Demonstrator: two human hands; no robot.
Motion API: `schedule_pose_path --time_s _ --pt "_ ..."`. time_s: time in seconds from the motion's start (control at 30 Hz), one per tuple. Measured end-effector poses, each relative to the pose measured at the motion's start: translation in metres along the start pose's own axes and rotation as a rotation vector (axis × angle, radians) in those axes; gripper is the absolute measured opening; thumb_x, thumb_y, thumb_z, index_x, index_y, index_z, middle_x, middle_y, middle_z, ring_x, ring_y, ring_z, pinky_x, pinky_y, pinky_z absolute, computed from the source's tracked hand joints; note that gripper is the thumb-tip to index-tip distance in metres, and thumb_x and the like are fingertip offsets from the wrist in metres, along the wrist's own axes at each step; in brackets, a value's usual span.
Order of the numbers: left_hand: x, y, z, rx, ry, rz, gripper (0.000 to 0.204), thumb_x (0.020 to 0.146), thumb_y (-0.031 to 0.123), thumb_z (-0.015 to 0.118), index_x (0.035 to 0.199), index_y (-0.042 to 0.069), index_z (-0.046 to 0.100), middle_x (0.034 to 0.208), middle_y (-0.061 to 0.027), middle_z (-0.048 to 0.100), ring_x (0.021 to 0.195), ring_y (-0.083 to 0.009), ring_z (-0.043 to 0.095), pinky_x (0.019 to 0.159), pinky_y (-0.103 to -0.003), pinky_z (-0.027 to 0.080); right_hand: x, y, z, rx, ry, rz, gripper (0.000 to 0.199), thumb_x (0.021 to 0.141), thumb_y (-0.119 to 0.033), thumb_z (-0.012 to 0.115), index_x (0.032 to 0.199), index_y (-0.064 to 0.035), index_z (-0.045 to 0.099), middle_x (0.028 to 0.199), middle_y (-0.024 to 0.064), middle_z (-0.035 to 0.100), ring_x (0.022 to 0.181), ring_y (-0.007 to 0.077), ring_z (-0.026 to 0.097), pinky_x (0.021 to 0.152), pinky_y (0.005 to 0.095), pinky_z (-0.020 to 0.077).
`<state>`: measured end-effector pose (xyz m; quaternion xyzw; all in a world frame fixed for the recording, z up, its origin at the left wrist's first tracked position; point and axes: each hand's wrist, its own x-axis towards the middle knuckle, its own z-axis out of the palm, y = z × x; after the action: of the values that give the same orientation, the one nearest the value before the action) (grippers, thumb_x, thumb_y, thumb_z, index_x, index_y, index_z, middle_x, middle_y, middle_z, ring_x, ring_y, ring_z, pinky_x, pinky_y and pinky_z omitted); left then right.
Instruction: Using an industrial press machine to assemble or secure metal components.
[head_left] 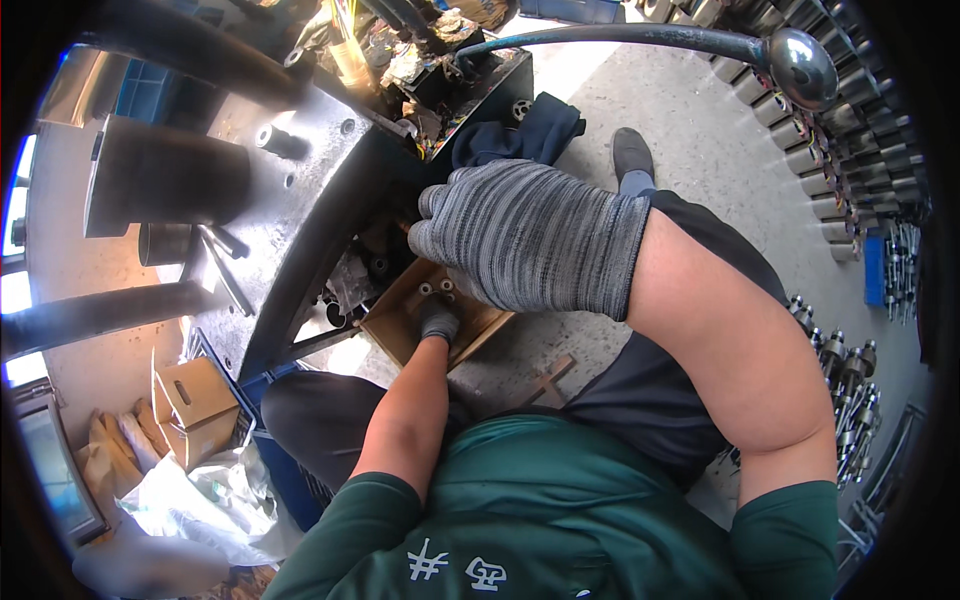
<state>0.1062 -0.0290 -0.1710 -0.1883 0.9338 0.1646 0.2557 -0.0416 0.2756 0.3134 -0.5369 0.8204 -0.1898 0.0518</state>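
Observation:
My right hand [530, 235], in a grey-and-black striped knit glove, is raised in front of the press-like machine [310, 150]. Its fingers are curled in, and whatever they may hold is hidden behind the glove. Lower down, my left hand [438, 320], also in a grey glove, reaches into an open brown box [482, 332]. Small round metal parts with holes [446, 286] lie in the box just beyond the left fingertips. The left fingers are too small and shaded to read.
A long lever with a shiny ball end [803, 68] stretches across the top. Dark cloth [520, 130] hangs by a cluttered black tray [490, 95]. Rows of metal cylinders [800, 160] line the right. A cardboard carton [195, 405] and white plastic bag [215, 500] sit lower left.

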Motion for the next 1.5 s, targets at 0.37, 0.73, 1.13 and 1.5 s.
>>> schedule_pose_path --time_s 0.37,0.73,1.13,1.5 --pt "0.033 -0.050 0.031 -0.166 0.198 -0.058 0.053 0.093 0.029 0.064 0.131 -0.007 0.055 0.132 -0.0303 0.060 0.125 -0.0408 0.059 0.103 -0.047 0.049 0.009 -0.009 -0.004 -0.001 -0.071 -0.036 0.029 0.089 -0.020 0.065 0.112 -0.0028 0.067 0.097 0.0136 0.064 0.096 0.0286 0.067 0.086 0.0406 0.0548" --pt "-0.022 0.049 -0.039 -0.031 0.130 0.145 0.047 0.094 0.028 0.061 0.133 0.003 0.059 0.138 -0.0243 0.058 0.130 -0.0391 0.053 0.109 -0.046 0.043 -0.004 0.001 0.010 -0.010 -0.152 0.058 0.025 0.090 -0.017 0.061 0.108 -0.0026 0.068 0.097 0.0143 0.066 0.093 0.0295 0.067 0.082 0.0406 0.0558" --pt "-0.003 0.026 -0.020 0.075 0.097 0.144 0.047 0.095 0.028 0.059 0.136 0.004 0.057 0.137 -0.0259 0.056 0.131 -0.0408 0.052 0.113 -0.047 0.040 -0.007 0.005 0.012 0.009 -0.188 0.083 0.026 0.089 -0.015 0.060 0.111 -0.0020 0.069 0.100 0.0165 0.066 0.095 0.0315 0.068 0.083 0.0426 0.0562" --pt "-0.001 0.049 -0.003 -0.123 0.182 0.038 0.046 0.088 0.029 0.066 0.127 0.005 0.061 0.126 -0.0239 0.063 0.121 -0.0427 0.059 0.102 -0.048 0.048 -0.013 0.005 0.012 0.033 -0.185 0.115 0.024 0.091 -0.014 0.059 0.110 -0.0027 0.068 0.101 0.0165 0.067 0.096 0.0316 0.068 0.085 0.0431 0.0561"
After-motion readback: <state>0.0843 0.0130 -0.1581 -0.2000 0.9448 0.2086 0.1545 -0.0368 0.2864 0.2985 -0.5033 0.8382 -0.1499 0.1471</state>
